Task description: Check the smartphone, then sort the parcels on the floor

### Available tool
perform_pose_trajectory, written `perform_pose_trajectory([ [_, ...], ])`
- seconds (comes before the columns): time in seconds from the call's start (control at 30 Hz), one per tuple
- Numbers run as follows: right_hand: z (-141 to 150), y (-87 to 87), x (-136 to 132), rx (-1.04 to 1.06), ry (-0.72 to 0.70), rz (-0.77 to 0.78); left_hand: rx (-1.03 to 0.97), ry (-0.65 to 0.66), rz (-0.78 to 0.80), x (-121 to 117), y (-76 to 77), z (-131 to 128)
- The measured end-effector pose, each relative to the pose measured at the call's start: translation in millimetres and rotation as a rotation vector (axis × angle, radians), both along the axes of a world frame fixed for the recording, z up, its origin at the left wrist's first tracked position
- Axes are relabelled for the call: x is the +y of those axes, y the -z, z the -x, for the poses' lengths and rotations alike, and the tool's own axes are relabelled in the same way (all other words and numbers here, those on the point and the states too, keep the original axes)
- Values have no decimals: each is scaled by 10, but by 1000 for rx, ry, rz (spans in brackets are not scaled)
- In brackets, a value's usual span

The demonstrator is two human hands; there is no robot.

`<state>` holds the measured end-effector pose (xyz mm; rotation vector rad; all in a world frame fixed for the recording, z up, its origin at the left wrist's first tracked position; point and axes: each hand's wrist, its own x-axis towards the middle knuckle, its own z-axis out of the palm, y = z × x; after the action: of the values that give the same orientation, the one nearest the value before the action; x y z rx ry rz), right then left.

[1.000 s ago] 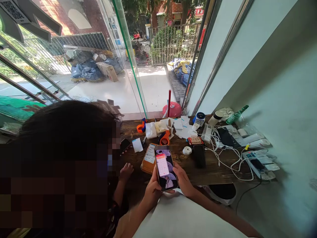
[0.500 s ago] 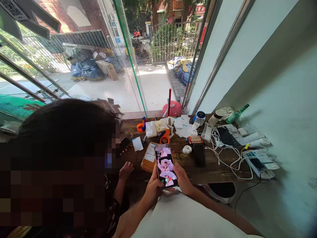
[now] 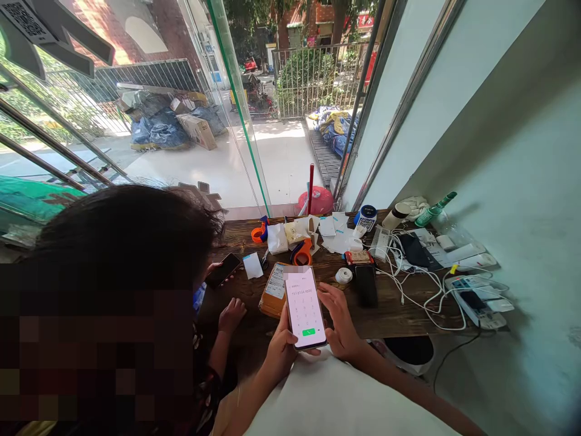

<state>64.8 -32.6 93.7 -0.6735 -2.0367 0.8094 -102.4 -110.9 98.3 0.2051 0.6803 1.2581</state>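
Evidently, in the head view, the lit phone [image 3: 305,309] is just right of the brown box [image 3: 269,300], overlapping its edge in sight; whether the two touch I cannot tell. The left hand [image 3: 279,351] grips the phone, thumb at the lower side nearer the box and fingers curled beneath. The right hand [image 3: 338,321], farther right of the box, has thumb and fingers loosely parted beside the phone; contact there is unclear. The phone probably handles as a light, stiff slab, smooth and rather slippery, with glass that a drop onto the table [image 3: 385,318] could crack. It is best held by the long sides and lower end, off its bright face. Left of the box, another person [image 3: 118,236] holds a dark phone [image 3: 223,270].
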Motion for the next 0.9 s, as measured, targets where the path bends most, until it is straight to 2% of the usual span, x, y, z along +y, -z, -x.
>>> perform_pose_trajectory([
  [0.07, -31, -36, 50, -78, 43, -137, -19, -6, 7, 3, 2, -5],
  [0.13, -43, -64, 79, -118, 98, -175, -22, -11, 16, 2, -5, -9],
  [0.37, -24, -114, 80, -121, 193, -148, 8, -10, 2, -32, -3, 13],
  [0.67, 21, -142, 49, -41, 180, -40, -16, 12, -21, -45, 38, 46],
  [0.9, 65, -334, 97, -151, 144, -11, 87, 12, 21, -19, -41, 3],
])
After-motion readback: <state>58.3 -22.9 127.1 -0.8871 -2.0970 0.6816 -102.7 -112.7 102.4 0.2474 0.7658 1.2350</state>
